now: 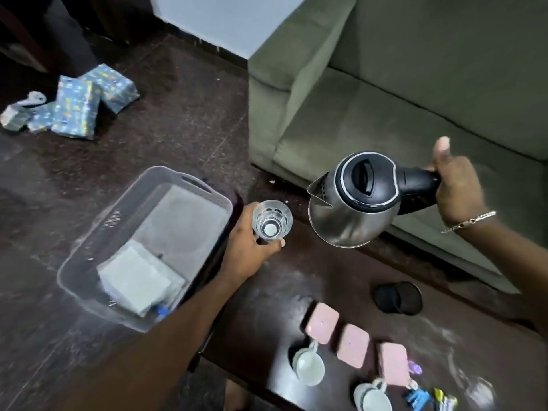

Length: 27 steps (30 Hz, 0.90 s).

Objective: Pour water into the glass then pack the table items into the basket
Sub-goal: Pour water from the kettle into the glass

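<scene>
My left hand [247,247] grips a clear drinking glass [272,220] from below and holds it upright over the far end of the dark table [296,280]. My right hand [458,185] is closed on the black handle of a steel electric kettle [350,203], thumb raised. The kettle hangs in the air just right of the glass, its spout pointing left toward the rim. No stream of water shows. A grey plastic basket [89,247] stands on the floor left of the table, holding folded grey cloths.
On the table near me lie three pink square pads [321,321], two pale cups [308,366], small coloured items [427,396] and the black kettle base [398,298]. A green sofa [415,84] stands behind the table. Wrapped blue parcels [89,105] lie on the floor far left.
</scene>
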Motion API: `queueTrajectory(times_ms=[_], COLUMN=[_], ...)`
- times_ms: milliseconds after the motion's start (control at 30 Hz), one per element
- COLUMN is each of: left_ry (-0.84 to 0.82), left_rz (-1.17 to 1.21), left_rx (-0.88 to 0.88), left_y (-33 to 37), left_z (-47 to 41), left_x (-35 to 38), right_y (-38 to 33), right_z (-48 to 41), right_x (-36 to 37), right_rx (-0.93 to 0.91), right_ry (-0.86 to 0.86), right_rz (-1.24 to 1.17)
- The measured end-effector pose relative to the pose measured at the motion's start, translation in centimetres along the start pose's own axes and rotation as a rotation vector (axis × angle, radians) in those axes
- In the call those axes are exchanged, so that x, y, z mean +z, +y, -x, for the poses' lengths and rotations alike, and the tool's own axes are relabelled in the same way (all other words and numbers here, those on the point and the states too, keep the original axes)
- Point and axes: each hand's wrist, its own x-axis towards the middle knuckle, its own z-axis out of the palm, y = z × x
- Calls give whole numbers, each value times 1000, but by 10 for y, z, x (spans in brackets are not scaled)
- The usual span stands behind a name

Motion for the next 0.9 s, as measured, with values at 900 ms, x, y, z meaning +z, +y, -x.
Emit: queueTrajectory(times_ms=[900], left_ry=[-292], left_rz=[-195], left_rx=[-75], left_y=[-50], left_z=[57], left_x=[228], right_y=[148], right_z=[10], right_x=[-51], right_rx=[-418], right_ry=[-378], right_rz=[897])
